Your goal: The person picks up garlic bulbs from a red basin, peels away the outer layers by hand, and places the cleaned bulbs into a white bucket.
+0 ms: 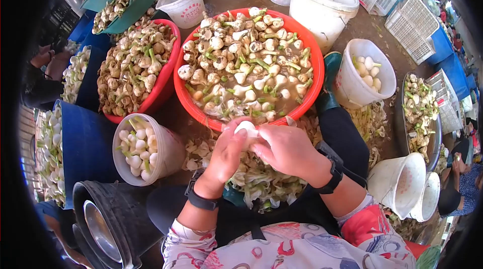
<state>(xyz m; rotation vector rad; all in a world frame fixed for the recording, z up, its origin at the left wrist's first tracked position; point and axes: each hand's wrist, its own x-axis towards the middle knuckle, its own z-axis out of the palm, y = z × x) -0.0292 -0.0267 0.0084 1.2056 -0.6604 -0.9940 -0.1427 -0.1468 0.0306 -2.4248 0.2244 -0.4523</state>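
Between both hands, just past the near rim of a red basin [320, 75], is a white peeled garlic bulb [246, 128]. My left hand [229, 149] is closed round its left side, thumb against it. From the right, my right hand [282, 147] pinches at the bulb with its fingertips, which partly hide it. Unpeeled garlic bulbs [231, 47] with short green stems are heaped in the basin, the nearer ones in murky water. Under my hands lies a pile of garlic skins [266, 176].
Left stand a bucket [171, 156] of peeled garlic, another red basin [173, 52] of bulbs and a blue tub [88, 153]. To the right are a white bucket [387, 85] with peeled bulbs and stacked white buckets [397, 183]. White crates [412, 27] stand behind. Other people sit at both edges.
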